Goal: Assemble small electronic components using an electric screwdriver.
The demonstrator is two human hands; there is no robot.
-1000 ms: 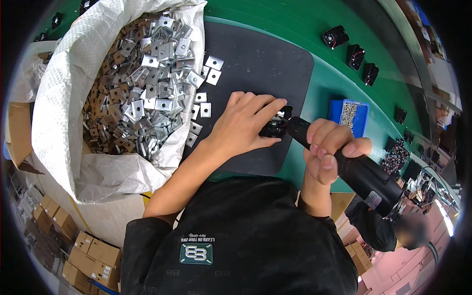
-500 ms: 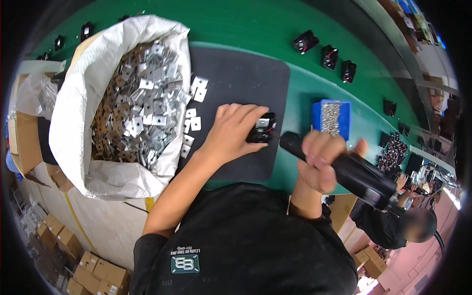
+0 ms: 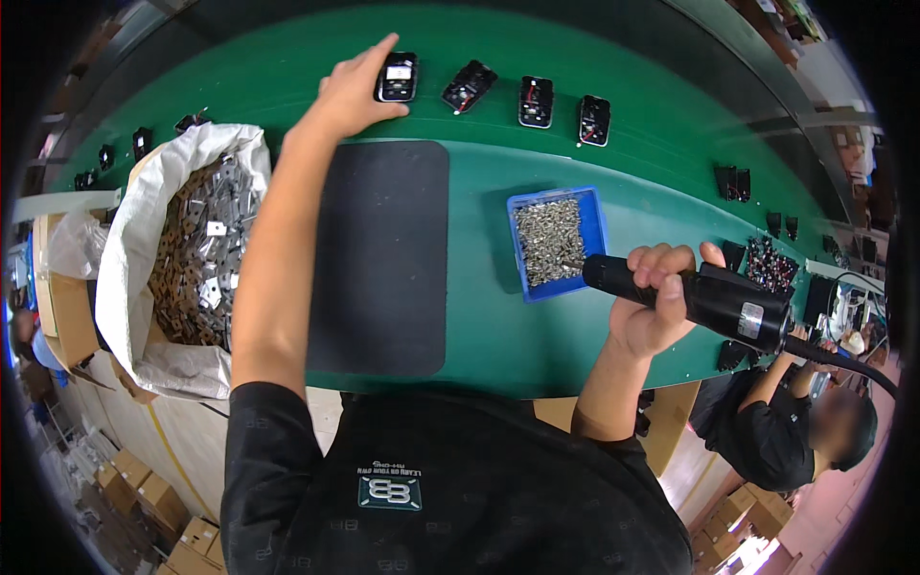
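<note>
Since the earlier frame, the bare left hand (image 3: pixel 350 94) has moved from the matte dark-grey mat (image 3: pixel 379 259) to the smooth green band (image 3: pixel 441 38), its thumb and forefinger spread around a glossy black rectangular unit (image 3: pixel 399 84); the bare right hand (image 3: pixel 656 297) grips a black cylindrical corded driver (image 3: pixel 724 302), whose low swing could tip the blue plastic tray (image 3: pixel 591 230) and scatter its small, shiny metal screws (image 3: pixel 546 240)

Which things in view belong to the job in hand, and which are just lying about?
Likely in the job:
- driver, in the right hand
- screws in the blue bin
- black unit, by the left hand
- metal plates in the white sack

Apparently just lying about:
- cartons, lower left
- plastic bag, far left
</note>
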